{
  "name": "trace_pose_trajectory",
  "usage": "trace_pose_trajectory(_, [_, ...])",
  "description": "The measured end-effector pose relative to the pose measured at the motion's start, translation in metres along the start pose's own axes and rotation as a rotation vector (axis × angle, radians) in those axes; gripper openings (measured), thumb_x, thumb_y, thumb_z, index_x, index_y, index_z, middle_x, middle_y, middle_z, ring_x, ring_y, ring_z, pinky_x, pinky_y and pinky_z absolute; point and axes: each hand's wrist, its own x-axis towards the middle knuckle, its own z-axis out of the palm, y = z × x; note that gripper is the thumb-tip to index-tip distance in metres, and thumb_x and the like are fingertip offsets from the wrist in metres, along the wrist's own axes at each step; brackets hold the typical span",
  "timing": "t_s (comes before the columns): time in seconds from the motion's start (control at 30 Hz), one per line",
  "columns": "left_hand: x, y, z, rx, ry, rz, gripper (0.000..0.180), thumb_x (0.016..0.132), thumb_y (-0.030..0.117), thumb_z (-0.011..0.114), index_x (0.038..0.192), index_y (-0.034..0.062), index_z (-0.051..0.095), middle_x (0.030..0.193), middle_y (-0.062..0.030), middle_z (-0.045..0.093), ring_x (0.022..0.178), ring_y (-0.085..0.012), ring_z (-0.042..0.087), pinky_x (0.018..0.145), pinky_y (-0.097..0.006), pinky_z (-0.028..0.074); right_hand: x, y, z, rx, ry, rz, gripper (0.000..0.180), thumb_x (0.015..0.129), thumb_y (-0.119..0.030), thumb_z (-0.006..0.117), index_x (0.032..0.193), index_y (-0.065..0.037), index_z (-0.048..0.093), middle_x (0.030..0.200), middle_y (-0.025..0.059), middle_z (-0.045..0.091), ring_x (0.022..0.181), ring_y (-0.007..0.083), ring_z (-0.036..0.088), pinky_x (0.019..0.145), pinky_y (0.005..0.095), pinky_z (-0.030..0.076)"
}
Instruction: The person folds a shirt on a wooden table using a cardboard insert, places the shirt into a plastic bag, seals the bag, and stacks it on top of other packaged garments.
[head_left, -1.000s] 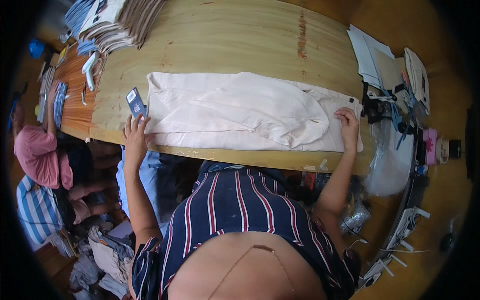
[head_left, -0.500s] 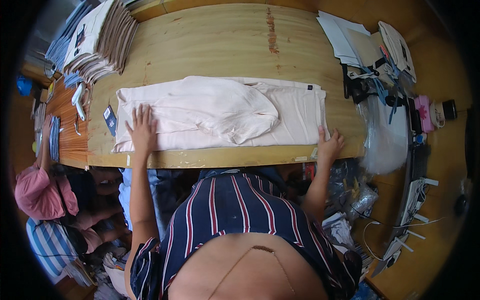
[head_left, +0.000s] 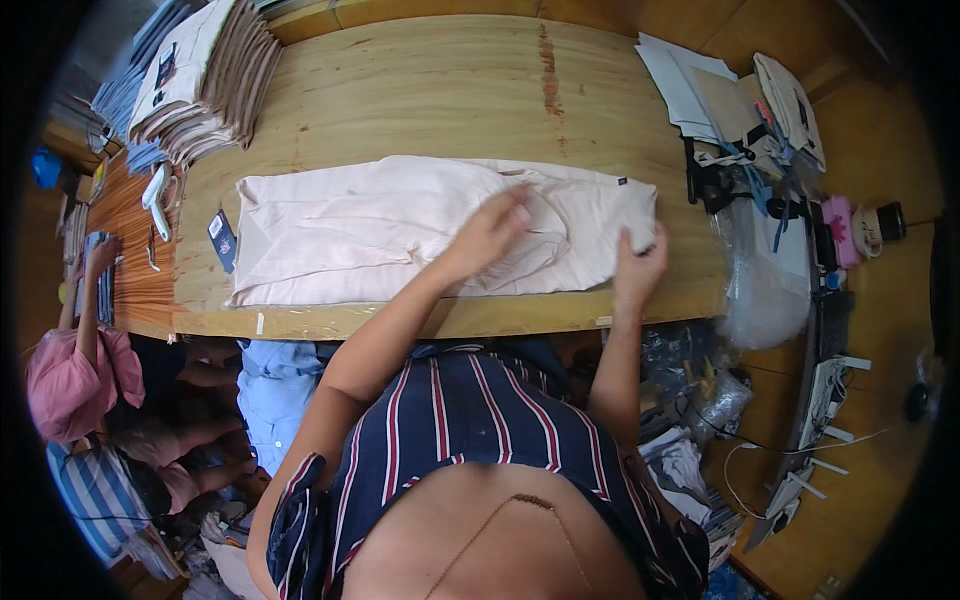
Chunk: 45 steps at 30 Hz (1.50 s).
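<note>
— Fingers first: what are the left hand's (head_left: pixel 492 232) doing?

— They lie spread and nearly flat on the pale pink garment (head_left: pixel 400 235), pressing on a folded-over layer near its middle. Nothing is pinched; the palm faces down on the cloth.

— Then take it left to right. What is at the far left?

— Another person in a pink top (head_left: pixel 70 365) leans at the bench's end, one hand up on an orange surface there. Next come stacks of folded cloth (head_left: pixel 200 80) at the far left corner of the bench (head_left: pixel 430 90), then a small dark tag (head_left: pixel 222 240) just beside the garment's left end.

— And the garment itself?

— It lies flat near the front edge of the bench, its long axis running left to right across the wearer's front. The left hand rests on it right of centre.

— The right hand?

— The right hand (head_left: pixel 638 268) sits at the garment's right end, fingers curled at the lower right corner; whether they actually grip the edge cannot be told. Of the two, it is nearer that end, while the whole left half of the cloth lies well away from both hands.

— Beyond that?

— Papers (head_left: pixel 690 85) and a clear plastic bag (head_left: pixel 765 280) at the bench's right side.
</note>
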Motion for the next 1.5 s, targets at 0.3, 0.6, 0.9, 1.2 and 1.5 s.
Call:
trace_pose_trajectory(0.3, [-0.011,-0.04,-0.043,-0.298,0.388,-0.288,0.062,0.076,0.009,0.056,0.127,0.0027,0.022,0.124,-0.0184,0.035,0.109,-0.0258,0.041,0.089,-0.033,0.036,-0.085,-0.052,0.076,-0.337,-0.738,-0.98,0.031,0.069,-0.007,0.045,0.1,-0.009,0.054,0.091,0.0062,0.051,0.084,0.0213,0.049,0.074,0.0321,0.037])
trace_pose_trajectory(0.6, [-0.033,0.006,-0.051,0.592,0.408,-0.135,0.058,0.063,0.0,0.059,0.118,0.0059,0.041,0.117,-0.0244,0.037,0.096,-0.0366,0.045,0.081,-0.039,0.038,-0.073,-0.013,0.014,-0.407,-0.768,-0.709,0.03,0.066,-0.001,0.049,0.093,-0.009,0.059,0.099,0.0079,0.052,0.092,0.0216,0.048,0.079,0.0359,0.036])
trace_pose_trajectory(0.9, [-0.056,0.0,0.019,1.046,-0.096,0.07,0.07,0.074,0.052,0.045,0.125,0.006,0.033,0.127,-0.0171,0.033,0.122,-0.0336,0.023,0.099,-0.052,0.008,0.007,-0.053,0.109,-0.261,-0.933,-0.939,0.042,0.082,-0.028,0.045,0.121,-0.015,0.04,0.128,0.003,0.036,0.12,0.023,0.029,0.097,0.0416,0.021])
trace_pose_trajectory(1.2, [-0.059,0.015,0.072,1.104,-0.021,0.082,0.053,0.079,0.02,0.041,0.126,0.0,0.028,0.127,-0.0261,0.029,0.117,-0.0368,0.032,0.093,-0.046,0.031,0.06,-0.012,0.12,-0.181,-1.157,-0.77,0.046,0.08,-0.007,0.038,0.124,-0.019,0.038,0.133,0.0021,0.031,0.124,0.0226,0.023,0.102,0.0397,0.014])
trace_pose_trajectory(1.5, [-0.039,0.009,0.068,1.213,0.04,0.16,0.044,0.076,0.02,0.047,0.114,-0.001,0.04,0.106,-0.0234,0.05,0.079,-0.0325,0.058,0.065,-0.036,0.049,0.068,0.004,0.072,-0.428,-1.181,-0.74,0.067,0.061,0.019,0.033,0.116,-0.017,0.048,0.131,0.0017,0.034,0.124,0.024,0.025,0.101,0.0391,0.017])
